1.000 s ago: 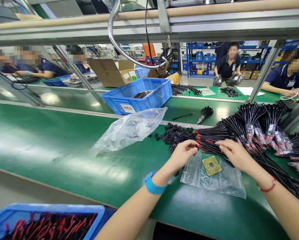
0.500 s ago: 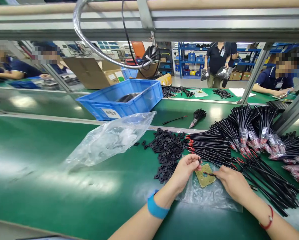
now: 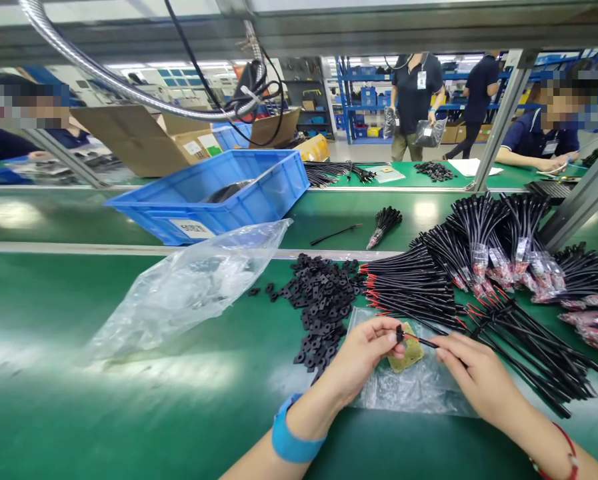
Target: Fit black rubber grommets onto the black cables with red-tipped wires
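My left hand (image 3: 371, 347) pinches a small flat black piece with a hole (image 3: 399, 333). Between its fingertips and thumb, my right hand (image 3: 471, 363) grips a black cable (image 3: 427, 343) whose red wire end meets the black piece; whether it passes through the hole I cannot tell. Below both hands, a yellowish square pad (image 3: 407, 360) rests on a clear plastic bag (image 3: 393, 393). A heap of similar black pieces (image 3: 323, 300) lies beyond my left hand. Loose black cables with red ends (image 3: 409, 287) are spread just past the pad.
Taped cable bundles (image 3: 483, 240) pile up at the right, near a metal post (image 3: 586, 193). A large clear bag (image 3: 193, 287) lies left of the heap. Behind it stands a blue bin (image 3: 169, 227). Co-workers sit or stand across the bench, one person (image 3: 419, 87) holding black packets.
My right hand has lifted the cable's end off the yellowish pad and brought it to the black piece in my left hand. The camera view has shifted; a person in the background has stepped aside.
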Tool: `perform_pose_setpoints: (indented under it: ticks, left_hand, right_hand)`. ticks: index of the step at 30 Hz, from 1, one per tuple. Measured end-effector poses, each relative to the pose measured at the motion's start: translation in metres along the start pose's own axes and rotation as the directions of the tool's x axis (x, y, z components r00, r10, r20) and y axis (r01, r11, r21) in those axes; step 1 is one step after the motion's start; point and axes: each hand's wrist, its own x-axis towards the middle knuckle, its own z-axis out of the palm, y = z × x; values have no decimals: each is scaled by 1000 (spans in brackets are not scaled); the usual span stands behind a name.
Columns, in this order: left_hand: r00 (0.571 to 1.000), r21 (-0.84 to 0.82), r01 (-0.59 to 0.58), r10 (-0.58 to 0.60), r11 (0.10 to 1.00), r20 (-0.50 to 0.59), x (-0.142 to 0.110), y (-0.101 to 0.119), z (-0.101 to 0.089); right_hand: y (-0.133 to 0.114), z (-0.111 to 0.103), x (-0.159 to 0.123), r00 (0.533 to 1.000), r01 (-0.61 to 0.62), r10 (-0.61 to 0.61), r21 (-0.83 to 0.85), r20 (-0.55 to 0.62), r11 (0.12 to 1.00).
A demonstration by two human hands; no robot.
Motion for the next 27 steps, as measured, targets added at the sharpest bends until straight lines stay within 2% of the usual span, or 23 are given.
perform_pose_setpoints:
  ticks: [5,8,11,15,20,23,27]
  left_hand:
    - [999,130,-46,47,990,-11,1,-1,-1]
    - [998,220,-61,60,974,13,0,-5,2]
    - [999,180,-44,38,983,39,-1,-12,6]
    - [999,84,-42,42,996,1,-4,-18,11]
    - [991,200,-122,131,972,-31,-7,-21,13]
    - [993,231,-105,112,967,-21,-9,-23,14]
    - [995,293,-99,97,951,19,-14,-24,16]
  right_hand:
    - [-2,-1,0,996,84,-80,-93,46,992]
    - [-5,1,0,994,97,-93,-91,54,991]
    - [-7,4,-1,994,104,-102,-47,39,993]
    - [-10,9,-3,992,119,-121,-54,-29,991]
    - [-12,9,-5,984,147,-161,-162,-75,976]
    - [-15,6,-7,991,117,-126,-201,-32,973]
    - [-20,2,-7,994,59,-51,-88,92,994]
